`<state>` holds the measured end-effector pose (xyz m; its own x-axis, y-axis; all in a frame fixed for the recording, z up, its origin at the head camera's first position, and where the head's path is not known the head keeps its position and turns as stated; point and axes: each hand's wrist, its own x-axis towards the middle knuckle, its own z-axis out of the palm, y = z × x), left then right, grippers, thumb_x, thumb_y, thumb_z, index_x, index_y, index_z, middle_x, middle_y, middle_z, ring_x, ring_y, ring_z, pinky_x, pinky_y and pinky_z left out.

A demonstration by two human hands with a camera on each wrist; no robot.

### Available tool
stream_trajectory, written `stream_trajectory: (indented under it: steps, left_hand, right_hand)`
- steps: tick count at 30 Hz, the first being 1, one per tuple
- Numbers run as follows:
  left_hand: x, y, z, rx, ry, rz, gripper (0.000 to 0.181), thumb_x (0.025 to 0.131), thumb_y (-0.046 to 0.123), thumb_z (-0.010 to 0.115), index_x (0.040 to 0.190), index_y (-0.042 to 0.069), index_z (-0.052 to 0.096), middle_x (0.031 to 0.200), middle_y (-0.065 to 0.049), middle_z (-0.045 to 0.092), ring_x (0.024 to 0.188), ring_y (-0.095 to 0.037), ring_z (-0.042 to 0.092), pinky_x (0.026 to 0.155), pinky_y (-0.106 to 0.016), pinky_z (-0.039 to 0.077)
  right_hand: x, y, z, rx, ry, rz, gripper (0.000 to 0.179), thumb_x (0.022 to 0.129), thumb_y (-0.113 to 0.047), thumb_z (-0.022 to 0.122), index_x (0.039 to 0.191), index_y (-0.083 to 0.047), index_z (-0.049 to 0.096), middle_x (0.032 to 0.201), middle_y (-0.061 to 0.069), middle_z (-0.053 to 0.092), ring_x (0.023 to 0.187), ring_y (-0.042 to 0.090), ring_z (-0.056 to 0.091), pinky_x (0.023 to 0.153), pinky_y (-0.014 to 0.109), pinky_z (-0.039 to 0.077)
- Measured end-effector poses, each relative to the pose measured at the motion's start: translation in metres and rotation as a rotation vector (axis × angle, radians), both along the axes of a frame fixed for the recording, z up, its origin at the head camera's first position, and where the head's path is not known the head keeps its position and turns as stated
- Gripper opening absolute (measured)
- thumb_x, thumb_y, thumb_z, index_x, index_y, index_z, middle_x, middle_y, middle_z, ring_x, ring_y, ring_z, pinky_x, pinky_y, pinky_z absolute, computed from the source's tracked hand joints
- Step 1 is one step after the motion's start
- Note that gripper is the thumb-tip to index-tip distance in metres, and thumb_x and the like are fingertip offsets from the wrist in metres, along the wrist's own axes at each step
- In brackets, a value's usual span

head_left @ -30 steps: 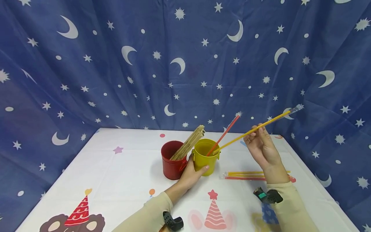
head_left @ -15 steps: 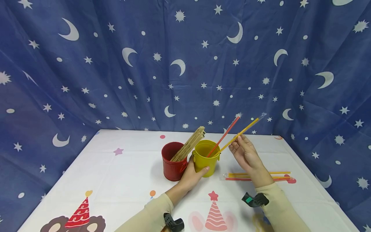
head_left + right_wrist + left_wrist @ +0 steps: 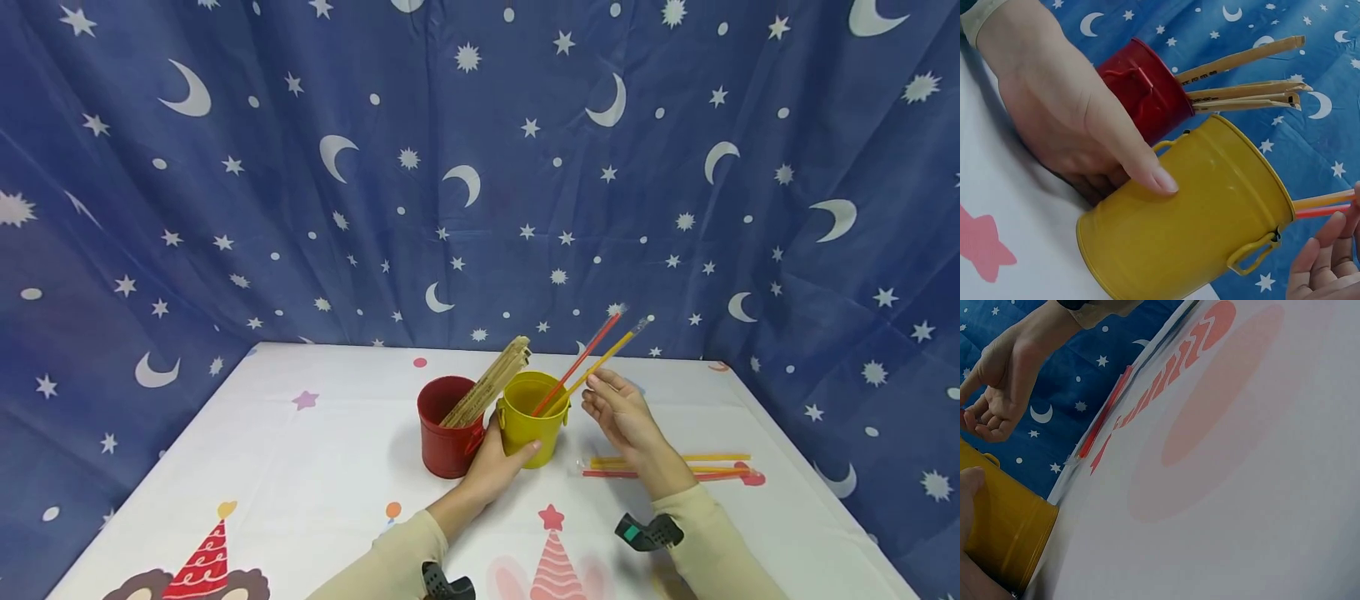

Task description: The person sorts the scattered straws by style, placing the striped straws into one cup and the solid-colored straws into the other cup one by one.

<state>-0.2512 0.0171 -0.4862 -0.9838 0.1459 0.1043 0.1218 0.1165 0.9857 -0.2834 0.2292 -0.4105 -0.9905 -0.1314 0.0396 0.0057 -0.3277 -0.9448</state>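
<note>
My left hand [image 3: 491,467] grips the side of a small yellow metal bucket [image 3: 528,437], thumb across its front and fingers partly hidden behind it. A red wrapped drinking straw [image 3: 592,342] leans inside this bucket. Beside it slants a yellow wrapped drinking straw [image 3: 618,343], its lower end inside the rim. My right hand [image 3: 630,421] pinches the yellow straw just above the rim with its fingertips, also seen close to both straws in the right wrist view. To the left stands a red bucket [image 3: 442,450] holding several brown paper-wrapped sticks [image 3: 491,383].
More yellow and red wrapped straws [image 3: 720,457] lie on the table to the right, partly behind the right forearm. A white printed cloth [image 3: 337,458] covers the table. A blue curtain [image 3: 360,208] with moons and stars hangs behind.
My right hand has moved left and down, lowering the yellow straw into the yellow bucket and bringing it steeper, beside the red straw. The left hand keeps its hold on the bucket.
</note>
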Motion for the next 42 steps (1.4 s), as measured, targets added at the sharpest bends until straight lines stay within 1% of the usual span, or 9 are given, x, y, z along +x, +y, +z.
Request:
stream_trajectory:
  steps: [4,7,12,21,25,28,33,36,42]
  left_hand:
    - [0.006,0.001,-0.006,0.005,-0.017,-0.003,0.086,0.094,0.025,0.071,0.159,0.006,0.019,0.159,-0.016,0.037,0.148,-0.036,0.035,0.126,-0.058,0.023]
    - [0.008,0.001,-0.009,0.015,-0.011,-0.005,0.085,0.093,0.024,0.071,0.159,0.006,0.020,0.158,-0.016,0.038,0.147,-0.035,0.037,0.125,-0.058,0.024]
    - [0.008,0.000,-0.010,0.009,-0.003,0.000,0.084,0.092,0.023,0.072,0.158,0.005,0.021,0.157,-0.017,0.040,0.146,-0.036,0.039,0.125,-0.058,0.026]
    - [-0.006,-0.005,-0.001,-0.020,0.015,0.001,0.085,0.094,0.023,0.071,0.159,0.005,0.019,0.158,-0.016,0.037,0.147,-0.035,0.037,0.126,-0.057,0.024]
    - [-0.013,-0.005,0.002,-0.021,0.020,-0.010,0.085,0.094,0.024,0.070,0.159,0.006,0.018,0.158,-0.016,0.037,0.148,-0.034,0.036,0.126,-0.055,0.024]
    - [-0.016,-0.004,0.006,-0.026,0.030,-0.004,0.085,0.094,0.025,0.070,0.159,0.006,0.019,0.158,-0.016,0.037,0.148,-0.034,0.036,0.127,-0.055,0.023]
    - [-0.012,-0.003,0.004,-0.048,-0.003,-0.002,0.086,0.094,0.026,0.071,0.159,0.005,0.019,0.158,-0.016,0.037,0.148,-0.034,0.036,0.127,-0.054,0.023]
    - [-0.009,-0.002,0.002,-0.049,-0.003,0.003,0.086,0.093,0.027,0.071,0.158,0.005,0.020,0.158,-0.017,0.039,0.147,-0.035,0.037,0.126,-0.055,0.024]
    - [-0.005,-0.001,0.004,-0.042,-0.010,0.005,0.085,0.093,0.027,0.071,0.158,0.005,0.021,0.156,-0.017,0.040,0.146,-0.034,0.038,0.126,-0.055,0.025]
  right_hand:
    - [0.004,0.002,-0.006,0.036,-0.040,-0.019,0.012,0.106,-0.015,0.053,0.100,-0.021,0.061,0.090,-0.012,0.062,0.082,0.004,0.059,0.081,0.017,0.054]
    - [0.006,0.003,-0.008,0.101,-0.056,-0.047,0.005,0.105,-0.017,0.055,0.108,-0.017,0.058,0.092,-0.011,0.060,0.086,0.005,0.059,0.083,0.017,0.054]
    - [0.005,0.009,-0.005,0.257,-0.063,-0.068,0.022,0.103,-0.022,0.059,0.122,-0.012,0.055,0.099,-0.011,0.058,0.093,0.005,0.057,0.089,0.017,0.053]
    - [-0.004,0.034,0.007,0.273,0.063,-0.132,0.006,0.101,-0.025,0.063,0.105,-0.027,0.068,0.095,-0.013,0.061,0.090,0.005,0.060,0.086,0.017,0.054]
    - [-0.006,0.055,0.009,0.421,0.134,-0.129,0.008,0.102,-0.026,0.062,0.108,-0.028,0.068,0.096,-0.015,0.063,0.089,0.004,0.061,0.083,0.016,0.054]
    - [-0.008,0.069,0.010,0.521,0.149,-0.113,0.010,0.102,-0.031,0.062,0.110,-0.029,0.067,0.097,-0.018,0.063,0.089,0.001,0.061,0.083,0.014,0.054]
    - [-0.009,0.083,0.002,0.523,0.075,-0.077,0.010,0.101,-0.033,0.063,0.110,-0.030,0.067,0.095,-0.017,0.063,0.089,0.001,0.062,0.083,0.014,0.055]
    - [-0.010,0.086,-0.004,0.556,0.073,-0.056,0.015,0.101,-0.034,0.062,0.114,-0.028,0.067,0.099,-0.018,0.062,0.091,0.003,0.061,0.084,0.015,0.056]
    - [-0.009,0.092,-0.008,0.719,0.094,-0.003,0.043,0.103,-0.033,0.059,0.136,-0.006,0.061,0.107,-0.024,0.061,0.095,0.002,0.061,0.087,0.017,0.055]
